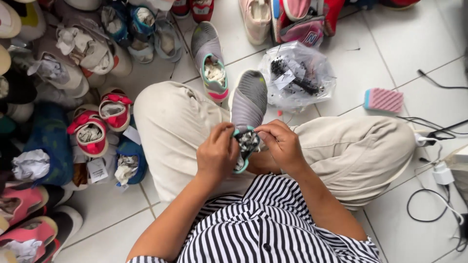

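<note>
A small grey slip-on shoe (248, 100) with a teal rim rests on my lap, toe pointing away from me. My left hand (217, 153) grips the left side of its opening. My right hand (280, 143) pinches the right side, fingers at the crumpled printed paper (247, 142) stuffed inside. The matching grey shoe (208, 56), with paper stuffing and a pink and teal heel, lies on the tiled floor just beyond my left knee.
Many small shoes stuffed with paper crowd the floor at left, red ones (100, 122) nearest. A clear plastic bag (297, 73) of dark items lies ahead. A pink sponge (383, 100) and cables with a charger (441, 170) lie at right. More shoes (287, 19) line the top.
</note>
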